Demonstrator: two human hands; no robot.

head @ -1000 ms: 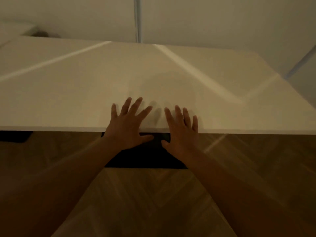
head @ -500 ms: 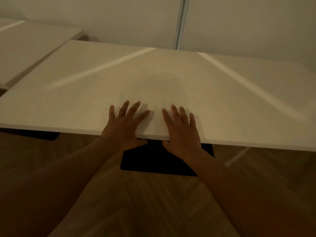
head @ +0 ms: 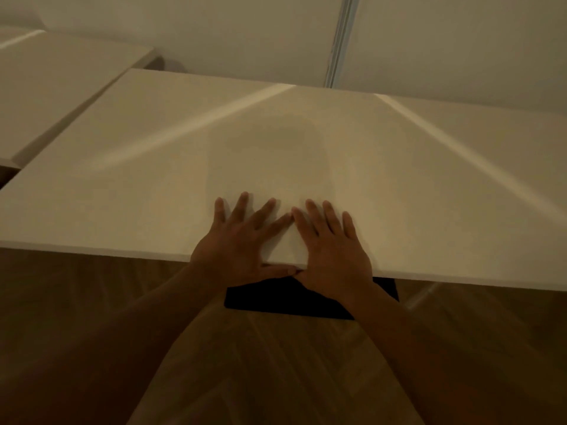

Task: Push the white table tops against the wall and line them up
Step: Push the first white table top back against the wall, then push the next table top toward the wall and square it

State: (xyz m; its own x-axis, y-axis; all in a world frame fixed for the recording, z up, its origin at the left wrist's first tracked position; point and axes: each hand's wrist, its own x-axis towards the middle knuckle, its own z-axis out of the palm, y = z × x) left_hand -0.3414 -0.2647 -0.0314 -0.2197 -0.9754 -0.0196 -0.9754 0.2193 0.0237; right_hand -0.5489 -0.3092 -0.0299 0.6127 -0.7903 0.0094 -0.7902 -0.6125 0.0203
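Note:
A large white table top (head: 306, 142) fills the middle of the head view, its far edge close to the pale wall (head: 214, 32). A second white table top (head: 61, 81) lies at the left, set further back, with a narrow gap between the two. My left hand (head: 236, 240) and my right hand (head: 331, 250) lie flat side by side on the near edge of the large top. Their fingers are spread on its surface and the thumbs sit at its front edge, almost touching each other. Neither hand holds anything.
A black table base (head: 306, 299) shows under the near edge, on a wooden herringbone floor (head: 276, 363). A pale vertical strip (head: 340, 41) runs up the wall behind the table. The large top runs out of view at the right.
The view has swung left, bringing the second table top into sight. My hands have drawn closer together on the near edge, and the far edge sits nearer the wall.

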